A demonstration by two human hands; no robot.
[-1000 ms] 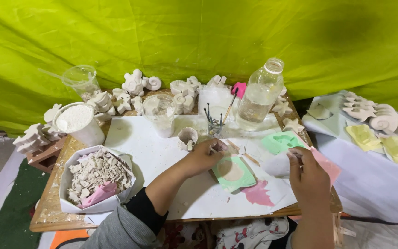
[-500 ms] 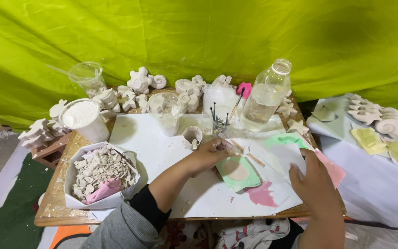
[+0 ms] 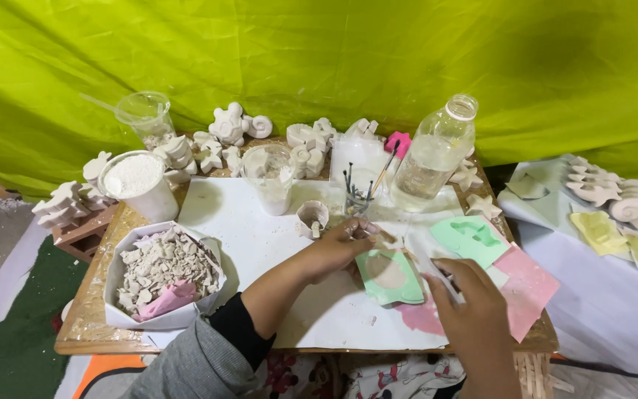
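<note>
A flat green square mould (image 3: 389, 275) with a round pale hollow lies on the white sheet covering the table (image 3: 97, 310), close in front of the person, within reach of both hands. The left hand (image 3: 341, 247) rests at the mould's upper left corner, fingers curled together around something small that I cannot make out. The right hand (image 3: 474, 310) hovers at the mould's right edge, fingers closed on a thin pale stick (image 3: 426, 264) angled toward the mould. A small jar of brushes (image 3: 356, 198) stands just behind.
</note>
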